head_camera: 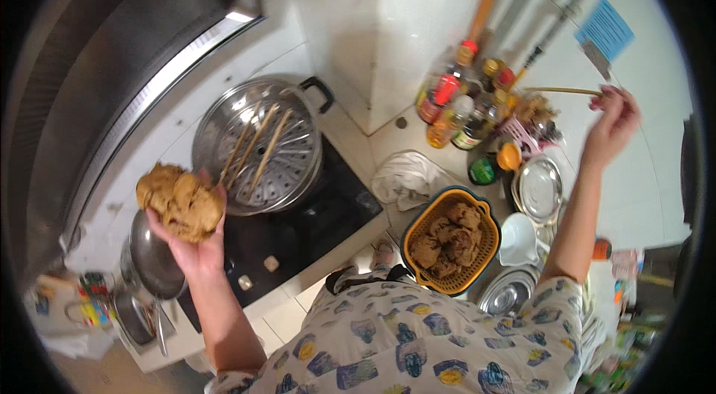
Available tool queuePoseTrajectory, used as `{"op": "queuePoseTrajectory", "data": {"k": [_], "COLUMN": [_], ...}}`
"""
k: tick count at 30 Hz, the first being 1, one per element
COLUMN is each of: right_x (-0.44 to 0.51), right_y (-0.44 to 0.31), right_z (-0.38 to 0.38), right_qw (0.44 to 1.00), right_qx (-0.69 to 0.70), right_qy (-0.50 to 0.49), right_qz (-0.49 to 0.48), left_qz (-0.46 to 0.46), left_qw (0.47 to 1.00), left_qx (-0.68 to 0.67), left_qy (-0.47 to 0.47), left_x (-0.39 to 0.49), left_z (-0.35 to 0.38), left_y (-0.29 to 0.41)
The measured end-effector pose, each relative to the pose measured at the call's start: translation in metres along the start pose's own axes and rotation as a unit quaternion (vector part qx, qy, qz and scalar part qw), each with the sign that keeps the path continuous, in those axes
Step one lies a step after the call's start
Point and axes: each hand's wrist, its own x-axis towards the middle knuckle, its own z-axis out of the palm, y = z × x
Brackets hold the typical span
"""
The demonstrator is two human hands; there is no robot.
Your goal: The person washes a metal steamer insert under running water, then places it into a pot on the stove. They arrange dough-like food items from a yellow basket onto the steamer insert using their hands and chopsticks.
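On my raised left hand rests a large brown lumpy mass, like dough or a root, left of the stove. Beside it, a steel steamer pot has several wooden chopsticks lying across its perforated tray. Far to the right, my right hand pinches the end of one thin chopstick above the jars. Before my body stands a yellow basket set in a dark basin, holding several brown lumps.
Sauce bottles crowd the corner near a white cloth. A white bowl and metal bowls lie right of the basket. A pan is below my left hand; the range hood overhangs the upper left.
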Motion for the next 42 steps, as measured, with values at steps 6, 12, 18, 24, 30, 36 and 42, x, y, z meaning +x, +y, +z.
{"op": "queuePoseTrajectory", "data": {"k": [6, 12, 18, 24, 30, 36, 42], "right_x": [-0.04, -0.155, -0.221, -0.212, -0.248, -0.283, -0.288], "right_y": [-0.167, -0.198, -0.175, -0.209, -0.201, -0.214, -0.229], "right_z": [0.12, 0.307, 0.377, 0.369, 0.365, 0.341, 0.345], "right_qw": [0.901, 0.677, 0.646, 0.647, 0.715, 0.59, 0.575], "right_qx": [0.259, 0.339, 0.118, -0.119, -0.145, 0.022, 0.047], "right_qy": [-0.322, -0.59, -0.727, -0.748, -0.657, -0.753, -0.768], "right_qz": [0.131, 0.28, 0.202, -0.087, -0.191, -0.291, -0.278], "left_qz": [0.018, -0.006, -0.005, 0.008, -0.001, -0.003, -0.004], "left_qw": [0.999, 0.999, 0.999, 0.999, 1.0, 1.0, 1.0], "left_qx": [-0.039, -0.039, -0.05, -0.025, -0.006, -0.011, -0.012], "left_qy": [-0.005, -0.008, 0.0, 0.046, -0.009, 0.024, 0.016], "left_x": [0.001, 0.0, -0.003, -0.004, 0.003, 0.002, 0.001], "left_z": [-0.009, -0.017, -0.035, -0.036, -0.043, -0.039, -0.036], "left_y": [0.021, 0.03, 0.039, 0.047, 0.046, 0.042, 0.041]}}
